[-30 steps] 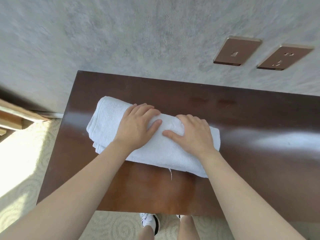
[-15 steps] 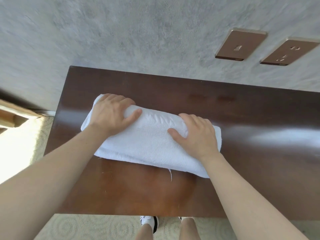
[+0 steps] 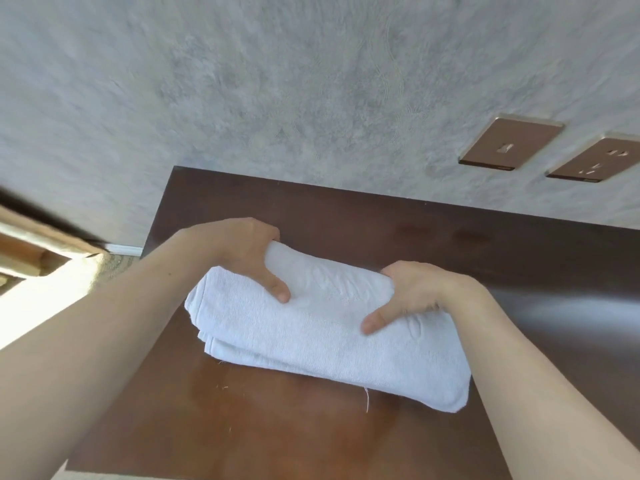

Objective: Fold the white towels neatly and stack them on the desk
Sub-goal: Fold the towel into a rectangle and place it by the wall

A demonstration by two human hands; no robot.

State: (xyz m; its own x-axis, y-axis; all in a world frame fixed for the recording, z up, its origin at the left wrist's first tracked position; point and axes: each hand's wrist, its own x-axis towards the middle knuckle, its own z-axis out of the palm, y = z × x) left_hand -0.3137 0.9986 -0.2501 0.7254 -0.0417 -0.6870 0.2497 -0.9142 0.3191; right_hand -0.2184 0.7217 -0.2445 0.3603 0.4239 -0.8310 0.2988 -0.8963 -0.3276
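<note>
A: On the desk [image 3: 346, 441], near its left end, lies the towel [image 3: 311, 334] — white, folded into a thick long bundle, running from upper left to lower right.

B: Flat on the wood?

A: The near edge rests on it, with layered folds showing at the left end and a loose thread hanging off the near side. Whether the far edge is lifted I cannot tell.

B: And the hands?

A: Both are on the far side of it. The left hand [image 3: 242, 252] has its fingers curled over the far edge, hidden behind the cloth, and its thumb pressed down on top — it grips the towel. The right hand [image 3: 412, 292] does the same further right, thumb on top pointing left, fingers wrapped out of sight behind the fold.

B: Touching each other?

A: No — a stretch of towel lies between them.

B: What else is around?

A: A grey textured wall [image 3: 277, 81] behind the desk, with two bronze plates at the right: a switch [image 3: 509, 142] and, just beside it, a socket [image 3: 599, 159]. At the far left, a pale wooden frame [image 3: 31, 247] and a strip of sunlit carpet [image 3: 41, 306].
</note>
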